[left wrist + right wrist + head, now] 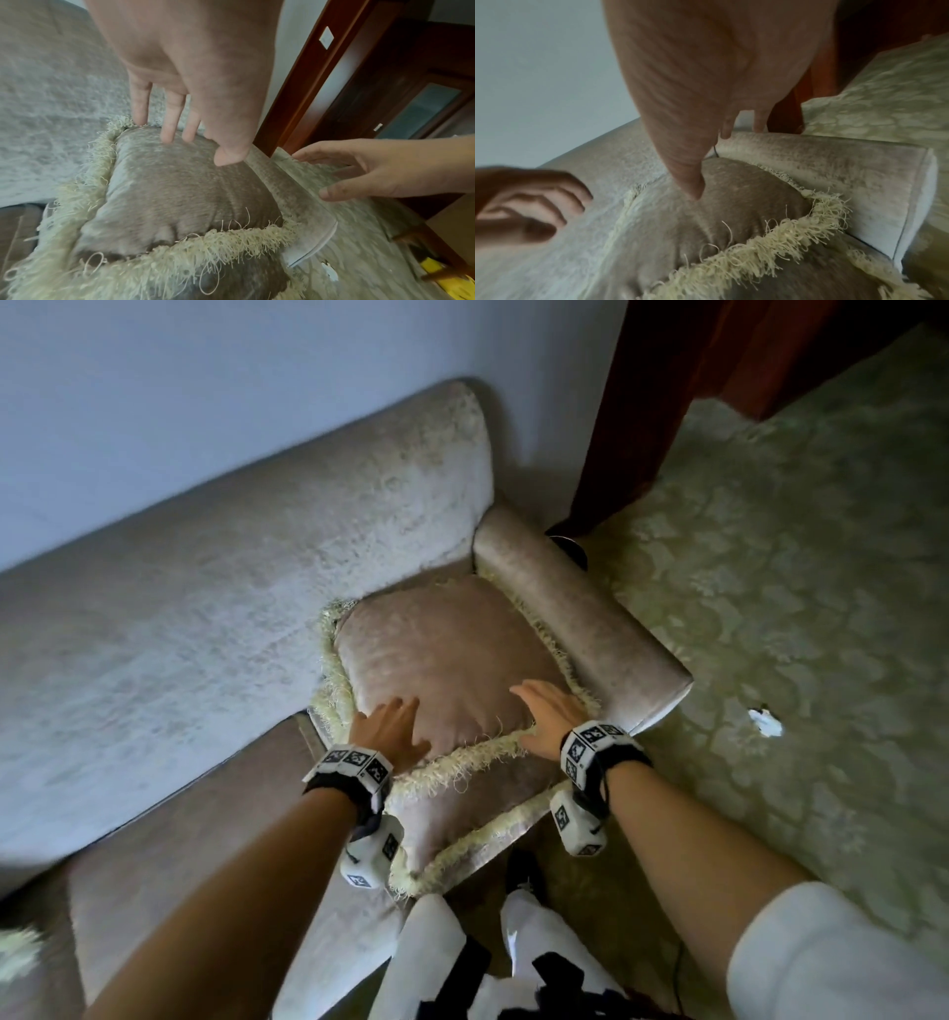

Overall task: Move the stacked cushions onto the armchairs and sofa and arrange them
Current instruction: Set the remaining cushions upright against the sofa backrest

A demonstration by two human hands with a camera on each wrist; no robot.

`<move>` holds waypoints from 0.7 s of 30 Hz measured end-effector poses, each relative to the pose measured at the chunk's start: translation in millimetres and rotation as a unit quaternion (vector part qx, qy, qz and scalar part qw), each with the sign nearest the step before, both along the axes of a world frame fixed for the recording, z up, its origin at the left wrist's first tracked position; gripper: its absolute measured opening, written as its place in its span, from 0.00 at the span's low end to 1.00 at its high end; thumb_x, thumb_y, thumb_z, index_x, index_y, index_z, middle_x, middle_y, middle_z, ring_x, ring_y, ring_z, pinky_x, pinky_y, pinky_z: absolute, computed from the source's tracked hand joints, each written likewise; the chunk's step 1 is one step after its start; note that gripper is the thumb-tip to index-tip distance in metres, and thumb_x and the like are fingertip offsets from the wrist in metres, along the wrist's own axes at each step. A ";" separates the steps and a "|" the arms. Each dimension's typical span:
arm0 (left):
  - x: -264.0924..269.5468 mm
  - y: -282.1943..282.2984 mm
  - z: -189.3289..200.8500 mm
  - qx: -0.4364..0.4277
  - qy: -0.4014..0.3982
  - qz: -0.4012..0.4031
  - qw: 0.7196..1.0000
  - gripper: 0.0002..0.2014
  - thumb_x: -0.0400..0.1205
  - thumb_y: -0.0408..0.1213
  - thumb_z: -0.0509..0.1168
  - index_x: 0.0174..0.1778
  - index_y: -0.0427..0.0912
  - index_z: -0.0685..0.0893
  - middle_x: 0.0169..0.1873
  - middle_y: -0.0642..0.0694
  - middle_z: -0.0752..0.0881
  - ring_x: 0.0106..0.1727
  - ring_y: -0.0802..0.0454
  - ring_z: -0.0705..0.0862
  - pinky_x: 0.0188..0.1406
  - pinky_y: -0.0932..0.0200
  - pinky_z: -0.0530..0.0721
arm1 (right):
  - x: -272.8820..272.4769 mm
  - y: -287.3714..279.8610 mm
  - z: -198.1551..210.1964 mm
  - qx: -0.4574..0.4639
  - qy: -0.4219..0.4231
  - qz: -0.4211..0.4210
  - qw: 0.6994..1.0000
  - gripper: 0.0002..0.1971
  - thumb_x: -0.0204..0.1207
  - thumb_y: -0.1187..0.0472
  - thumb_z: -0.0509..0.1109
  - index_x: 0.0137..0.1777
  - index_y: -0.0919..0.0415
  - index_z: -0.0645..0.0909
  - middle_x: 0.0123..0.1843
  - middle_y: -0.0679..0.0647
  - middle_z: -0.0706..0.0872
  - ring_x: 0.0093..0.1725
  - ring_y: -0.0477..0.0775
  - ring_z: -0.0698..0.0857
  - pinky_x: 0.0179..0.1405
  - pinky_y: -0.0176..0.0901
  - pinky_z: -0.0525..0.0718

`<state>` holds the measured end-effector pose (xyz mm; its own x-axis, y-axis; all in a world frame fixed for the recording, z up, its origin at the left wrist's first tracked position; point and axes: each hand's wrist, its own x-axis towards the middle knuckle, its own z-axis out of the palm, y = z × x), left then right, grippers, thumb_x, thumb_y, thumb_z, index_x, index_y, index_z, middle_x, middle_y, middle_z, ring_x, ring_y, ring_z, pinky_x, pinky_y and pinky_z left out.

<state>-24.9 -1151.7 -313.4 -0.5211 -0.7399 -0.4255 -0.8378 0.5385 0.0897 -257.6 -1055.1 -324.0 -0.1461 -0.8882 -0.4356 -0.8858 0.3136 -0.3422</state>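
**Fringed cushions on sofa end seat: both hands flat**

Grip, left hand [388,730]: none taken; fingers [170,113] straight and spread, laid on the near left part of the upper taupe velvet square cushion with cream fringe [441,654].

Grip, right hand [552,711]: none taken; fingers extended, palm down at the cushion's near right edge, just beside the rolled armrest [580,618]. Whether the palm presses the fabric cannot be told.

Item 1, upper cushion: lies flat on the end seat of the pale beige velvet sofa [215,608], its far edge against the backrest, its right fringe touching the armrest.

Item 2, second taupe fringed cushion [462,819]: beneath the first, its near corner overhanging the seat front.

Surroundings: pale green patterned carpet [796,567] right of the sofa; dark red-brown wooden door frame [667,392] behind the armrest; white sleeve [842,963] on the right arm.
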 end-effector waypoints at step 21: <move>-5.4 10.9 -176.8 0.127 -0.070 0.020 0.989 0.64 0.65 0.65 0.74 0.79 0.62 0.28 0.83 0.53 0.33 0.83 0.37 0.35 0.67 0.12 0.45 | 14.3 -28.6 -180.8 0.123 -0.008 0.128 0.984 0.64 0.64 0.39 0.80 0.85 0.43 0.31 0.87 0.47 0.32 0.86 0.61 0.35 0.77 0.80 0.44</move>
<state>-30.3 -1140.8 -490.2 -0.4165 -0.6185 -0.6664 -0.8720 0.4791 0.1003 -243.3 -1083.7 -504.7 0.0778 -0.7630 -0.6417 -0.9419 0.1547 -0.2981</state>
